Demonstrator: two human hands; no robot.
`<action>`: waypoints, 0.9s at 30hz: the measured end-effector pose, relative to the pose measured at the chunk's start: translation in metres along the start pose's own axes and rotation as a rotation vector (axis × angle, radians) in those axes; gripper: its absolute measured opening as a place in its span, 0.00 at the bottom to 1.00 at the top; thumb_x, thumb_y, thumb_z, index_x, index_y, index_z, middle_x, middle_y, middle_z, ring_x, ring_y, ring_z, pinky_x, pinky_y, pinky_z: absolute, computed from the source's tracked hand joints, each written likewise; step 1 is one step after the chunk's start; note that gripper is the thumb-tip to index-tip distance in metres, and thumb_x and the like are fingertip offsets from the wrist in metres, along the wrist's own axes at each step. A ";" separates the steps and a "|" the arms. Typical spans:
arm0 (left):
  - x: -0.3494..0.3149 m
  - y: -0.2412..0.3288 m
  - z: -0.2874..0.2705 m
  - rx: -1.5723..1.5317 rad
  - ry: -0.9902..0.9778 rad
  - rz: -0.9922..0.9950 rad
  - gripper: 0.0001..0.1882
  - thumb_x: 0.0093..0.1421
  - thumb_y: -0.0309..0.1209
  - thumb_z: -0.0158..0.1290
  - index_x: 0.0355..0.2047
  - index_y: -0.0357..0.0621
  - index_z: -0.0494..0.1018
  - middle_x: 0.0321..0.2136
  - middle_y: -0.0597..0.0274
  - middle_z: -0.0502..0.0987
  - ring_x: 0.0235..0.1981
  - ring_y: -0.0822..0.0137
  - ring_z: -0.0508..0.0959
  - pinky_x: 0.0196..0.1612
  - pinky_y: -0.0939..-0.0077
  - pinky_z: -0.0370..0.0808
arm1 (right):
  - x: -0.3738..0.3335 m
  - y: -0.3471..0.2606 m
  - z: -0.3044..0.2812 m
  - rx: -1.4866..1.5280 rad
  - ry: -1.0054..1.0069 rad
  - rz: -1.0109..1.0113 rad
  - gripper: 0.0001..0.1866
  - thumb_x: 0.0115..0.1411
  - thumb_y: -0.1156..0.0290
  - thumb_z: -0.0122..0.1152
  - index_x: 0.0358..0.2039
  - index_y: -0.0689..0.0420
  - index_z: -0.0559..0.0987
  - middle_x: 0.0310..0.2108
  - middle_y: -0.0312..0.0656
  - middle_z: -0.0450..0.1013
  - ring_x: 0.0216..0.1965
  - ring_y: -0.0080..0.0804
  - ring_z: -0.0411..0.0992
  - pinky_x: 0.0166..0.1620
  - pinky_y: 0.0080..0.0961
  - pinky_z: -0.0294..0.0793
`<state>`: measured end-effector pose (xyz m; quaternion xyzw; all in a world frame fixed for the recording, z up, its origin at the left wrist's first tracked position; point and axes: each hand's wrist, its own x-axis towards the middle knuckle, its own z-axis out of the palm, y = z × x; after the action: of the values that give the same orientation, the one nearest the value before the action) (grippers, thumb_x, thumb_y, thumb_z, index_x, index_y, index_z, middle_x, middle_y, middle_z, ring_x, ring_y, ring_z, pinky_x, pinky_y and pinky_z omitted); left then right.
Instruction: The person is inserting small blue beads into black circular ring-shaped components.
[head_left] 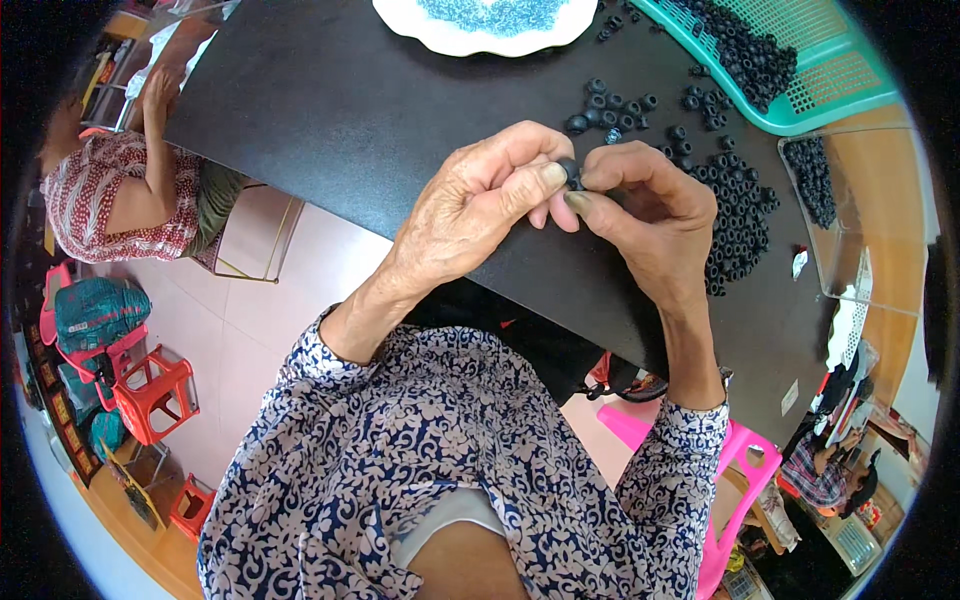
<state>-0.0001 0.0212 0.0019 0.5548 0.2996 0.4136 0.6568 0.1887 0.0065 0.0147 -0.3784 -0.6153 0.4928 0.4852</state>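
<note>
Between my two hands, above the table's near edge, is a small round black part [570, 172]. My left hand [478, 200] pinches it between thumb and fingers. From the other side my right hand [650, 212] closes thumb and forefinger on its edge; what lies right under those fingertips is hidden. Several loose black ring-like parts [610, 108] lie on the table just beyond my hands. A larger spread of the same hollow black parts [735, 225] sits to the right of my right hand.
The dark table [330, 110] bears a white scalloped plate [485, 42] with small blue pieces. A green basket [790, 125] of black parts stands far right, beside a clear tray [815, 240]. Another person [130, 190] sits at left. Red stools [155, 395] and a pink stool [735, 480] stand around.
</note>
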 end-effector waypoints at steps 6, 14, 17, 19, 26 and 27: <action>-0.008 -0.003 -0.006 -0.050 -0.020 0.003 0.12 0.68 0.34 0.44 0.40 0.37 0.70 0.25 0.63 0.77 0.27 0.76 0.74 0.32 0.82 0.70 | -0.002 0.001 0.006 -0.017 -0.024 -0.009 0.11 0.49 0.85 0.68 0.34 0.64 0.77 0.33 0.38 0.73 0.36 0.23 0.70 0.41 0.19 0.70; -0.017 -0.002 -0.013 0.046 -0.050 0.032 0.13 0.68 0.34 0.44 0.42 0.37 0.72 0.24 0.61 0.78 0.26 0.77 0.73 0.32 0.81 0.72 | -0.004 0.006 0.017 0.102 -0.025 0.037 0.16 0.51 0.83 0.67 0.42 0.63 0.77 0.35 0.35 0.73 0.36 0.20 0.71 0.43 0.19 0.73; -0.019 -0.001 -0.014 0.044 -0.073 0.031 0.14 0.68 0.34 0.44 0.44 0.36 0.72 0.25 0.61 0.78 0.26 0.76 0.73 0.32 0.81 0.72 | -0.006 0.005 0.016 0.086 -0.055 0.048 0.16 0.51 0.83 0.67 0.42 0.63 0.77 0.34 0.35 0.72 0.37 0.20 0.71 0.43 0.18 0.73; -0.019 -0.002 -0.014 0.027 -0.081 0.031 0.15 0.69 0.35 0.44 0.45 0.36 0.71 0.25 0.61 0.78 0.26 0.76 0.73 0.33 0.80 0.73 | -0.005 0.003 0.014 0.126 -0.102 0.065 0.17 0.51 0.84 0.67 0.42 0.64 0.76 0.34 0.35 0.70 0.38 0.21 0.70 0.43 0.18 0.71; -0.023 -0.004 -0.013 -0.029 -0.099 0.031 0.15 0.69 0.35 0.43 0.45 0.34 0.71 0.26 0.60 0.77 0.27 0.74 0.75 0.34 0.78 0.74 | -0.006 0.003 0.018 0.116 -0.120 0.036 0.16 0.52 0.84 0.66 0.42 0.65 0.75 0.35 0.35 0.69 0.38 0.22 0.71 0.43 0.18 0.71; -0.023 -0.004 -0.012 -0.041 -0.085 0.026 0.15 0.69 0.34 0.43 0.45 0.34 0.71 0.26 0.60 0.76 0.28 0.74 0.75 0.34 0.78 0.74 | -0.005 0.002 0.019 0.091 -0.102 0.024 0.15 0.52 0.84 0.65 0.41 0.64 0.76 0.34 0.35 0.71 0.37 0.20 0.71 0.42 0.17 0.73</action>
<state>-0.0205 0.0071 -0.0061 0.5621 0.2558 0.4041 0.6748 0.1713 -0.0027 0.0105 -0.3377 -0.6117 0.5446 0.4639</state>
